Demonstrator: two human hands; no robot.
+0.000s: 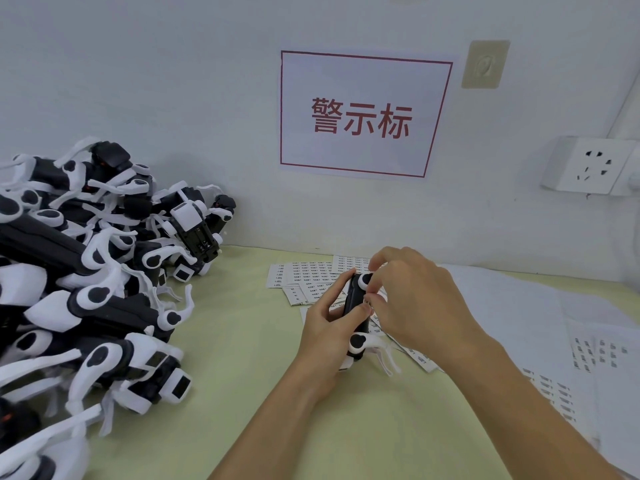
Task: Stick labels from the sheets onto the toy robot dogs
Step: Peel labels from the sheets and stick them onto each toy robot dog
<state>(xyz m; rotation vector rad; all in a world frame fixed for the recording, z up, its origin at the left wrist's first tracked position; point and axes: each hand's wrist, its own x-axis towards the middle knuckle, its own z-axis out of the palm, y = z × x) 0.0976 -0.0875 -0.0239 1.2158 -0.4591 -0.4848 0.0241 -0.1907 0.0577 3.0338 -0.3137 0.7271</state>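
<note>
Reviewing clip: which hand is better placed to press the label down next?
Probably right: the right hand has fingertips on the toy robot dog, while the left hand grips its body.

table (263, 393): pale green | left: heap of toy robot dogs (86, 271) | centre-right: label sheets (308, 282)

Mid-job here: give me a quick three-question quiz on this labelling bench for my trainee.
1. True or false: the left hand grips the toy robot dog that is being labelled.
2. Where does the pile of toy dogs lie? A) on the bench's left side B) beside the wall socket C) on the label sheets
3. Fill in: the right hand's fingertips work at the held dog's ____ body.

Key
1. True.
2. A. The wall socket is at the right; the label sheets lie behind the hands.
3. Black. The right hand pinches there; no label can be made out.
</note>
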